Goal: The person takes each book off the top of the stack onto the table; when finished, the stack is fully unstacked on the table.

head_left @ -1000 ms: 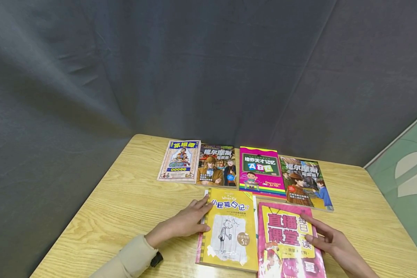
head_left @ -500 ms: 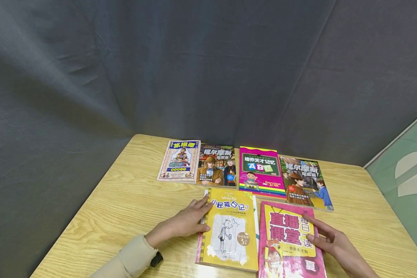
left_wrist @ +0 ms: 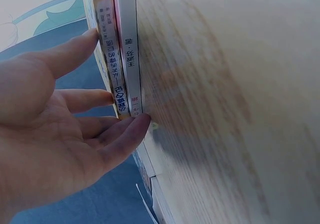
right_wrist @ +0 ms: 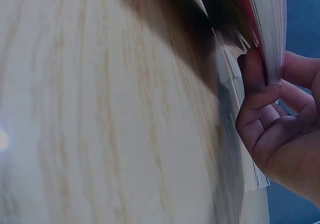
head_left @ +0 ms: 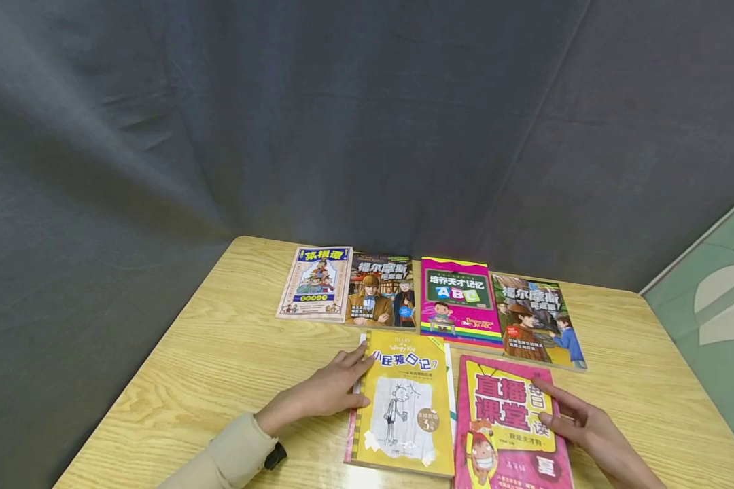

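Note:
My left hand (head_left: 327,390) lies against the left edge of a yellow Wimpy Kid book (head_left: 412,401) on the table. Beneath that book lies at least one more. In the left wrist view, extended fingers touch the ends of two stacked spines, a yellow-brown spine (left_wrist: 111,48) and a white spine (left_wrist: 130,43). On the right, my right hand (head_left: 587,431) grips the right edge of a pink book with a yellow panel (head_left: 508,435). The right wrist view shows fingers curled round that book's pages (right_wrist: 272,43), held above the table. Its near end is cut off in the head view.
Behind stand in a row, lying flat: a pale book (head_left: 315,282), a detective book (head_left: 379,292), a magenta ABC book (head_left: 461,302) and another detective book (head_left: 538,322). A dark curtain (head_left: 367,122) borders the wooden table (head_left: 220,353) at the back.
The pink book has shifted slightly right, away from the yellow book, and more of its lower cover reads clearly. My left hand and the back row have stayed still.

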`<state>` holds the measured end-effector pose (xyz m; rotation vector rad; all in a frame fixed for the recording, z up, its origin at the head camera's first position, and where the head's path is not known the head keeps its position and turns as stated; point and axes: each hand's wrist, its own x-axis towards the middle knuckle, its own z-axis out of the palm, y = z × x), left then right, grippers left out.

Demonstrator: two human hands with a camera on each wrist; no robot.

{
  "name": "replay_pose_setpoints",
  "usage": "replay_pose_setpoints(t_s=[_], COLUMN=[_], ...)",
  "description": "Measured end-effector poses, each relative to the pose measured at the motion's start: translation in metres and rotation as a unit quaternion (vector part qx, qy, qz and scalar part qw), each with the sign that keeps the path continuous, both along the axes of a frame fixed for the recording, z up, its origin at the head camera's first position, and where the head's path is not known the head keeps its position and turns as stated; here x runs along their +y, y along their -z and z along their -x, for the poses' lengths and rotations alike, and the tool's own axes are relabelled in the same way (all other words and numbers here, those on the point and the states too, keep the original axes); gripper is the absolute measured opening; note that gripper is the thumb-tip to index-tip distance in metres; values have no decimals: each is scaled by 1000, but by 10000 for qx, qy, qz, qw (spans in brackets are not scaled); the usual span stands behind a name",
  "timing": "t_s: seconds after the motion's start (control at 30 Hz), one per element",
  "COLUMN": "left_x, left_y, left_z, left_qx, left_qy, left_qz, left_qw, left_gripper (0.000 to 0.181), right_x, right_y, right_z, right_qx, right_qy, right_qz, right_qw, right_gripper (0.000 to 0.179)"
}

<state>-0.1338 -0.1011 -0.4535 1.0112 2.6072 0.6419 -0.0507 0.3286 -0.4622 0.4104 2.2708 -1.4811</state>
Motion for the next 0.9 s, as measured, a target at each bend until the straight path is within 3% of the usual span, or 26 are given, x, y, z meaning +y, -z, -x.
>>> replay_pose_setpoints(t_s=[0.7, 0.9], left_x=[0, 0], left_y=[1, -1], left_z=[1, 0], left_qx=[-30, -9], left_qy=[4, 34], left_qz=[25, 11], left_qw=[10000, 10000], left_gripper=[73, 74], right_x=[4, 7], right_y=[-2, -3], right_z=[1, 1], right_qx=[-145, -15], right_qy=[-315, -463], right_qz=[103, 125], right_qw=[9993, 9988], right_gripper=[75, 75])
